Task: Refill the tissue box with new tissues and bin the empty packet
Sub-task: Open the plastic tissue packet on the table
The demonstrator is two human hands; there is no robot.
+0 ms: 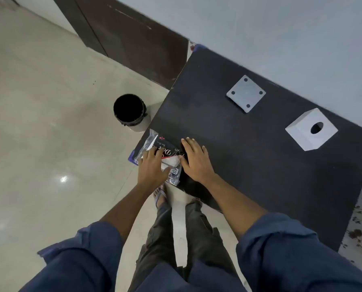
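Opening stage: left hand (152, 165) and right hand (195, 160) lie flat-fingered on tissue packet (165, 157), nothing gripped; next, extract tissues for tissue box (311, 129).

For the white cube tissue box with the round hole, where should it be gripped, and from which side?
Probably by two opposite side walls of the white cube tissue box, coming down from above. It stands alone on the dark table, hole up, with bare table all round it, so both walls look reachable. The hole gives a poorer hold. Both hands are at the plastic tissue packet.
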